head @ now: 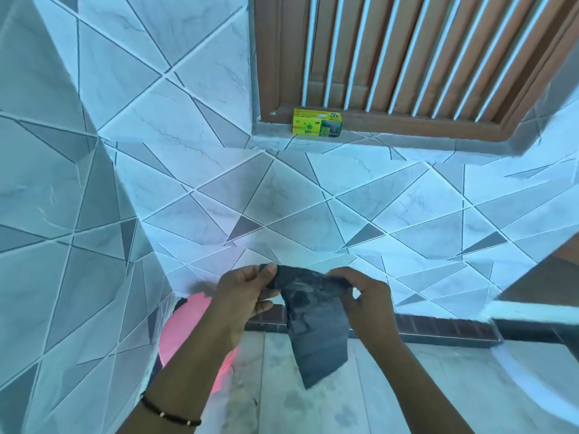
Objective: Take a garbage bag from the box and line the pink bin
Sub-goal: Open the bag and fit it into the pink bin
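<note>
A folded black garbage bag (313, 317) hangs between both hands in front of the tiled wall. My left hand (244, 292) pinches its upper left corner. My right hand (360, 292) grips its upper right edge, and the loose end dangles down toward the floor. The pink bin (185, 327) stands low at the left in the wall corner, partly hidden behind my left forearm. The yellow-green garbage bag box (316, 123) sits on the window sill above, well away from both hands.
A brown louvred window (407, 51) fills the upper right. Grey and white tiled walls (94, 183) close in at the left and ahead. A dark brick strip (438, 327) runs along the wall's foot. A white curved fixture (539, 364) sits at the right edge.
</note>
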A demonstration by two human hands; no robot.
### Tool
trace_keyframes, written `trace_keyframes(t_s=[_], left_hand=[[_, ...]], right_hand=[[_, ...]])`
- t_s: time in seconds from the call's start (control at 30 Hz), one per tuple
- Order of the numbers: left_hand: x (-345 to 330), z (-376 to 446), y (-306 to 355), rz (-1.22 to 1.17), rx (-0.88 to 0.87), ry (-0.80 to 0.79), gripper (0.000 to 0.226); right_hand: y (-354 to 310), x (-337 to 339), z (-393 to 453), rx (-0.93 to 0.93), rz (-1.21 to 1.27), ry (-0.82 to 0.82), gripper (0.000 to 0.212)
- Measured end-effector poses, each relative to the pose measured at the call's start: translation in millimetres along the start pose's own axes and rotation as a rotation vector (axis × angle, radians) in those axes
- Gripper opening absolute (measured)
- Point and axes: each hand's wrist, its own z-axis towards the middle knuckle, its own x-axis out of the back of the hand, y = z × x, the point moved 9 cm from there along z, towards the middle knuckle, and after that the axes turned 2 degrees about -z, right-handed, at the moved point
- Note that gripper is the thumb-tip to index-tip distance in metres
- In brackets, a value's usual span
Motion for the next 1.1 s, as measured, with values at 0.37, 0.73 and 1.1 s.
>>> trace_keyframes(t_s=[0.37, 0.73, 1.1], left_hand=[[-25.9, -66.1, -52.1, -0.028, -0.049, 0.042, 0.02], [-23.7, -42.8, -13.8, -0.079, -0.135, -0.038, 0.021], [1.8, -50.6, -16.2, 0.112, -0.14, -0.065, 0.012]], right_hand=[[25.7, 10.1, -58.9, -0.536, 0.825, -0.151, 0.015], [5.0, -10.0, -65.4, -0.399, 0.851, -0.367, 0.035], [-12.8, -27.3, -58.9, -0.42, 0.837, -0.296, 0.026]])
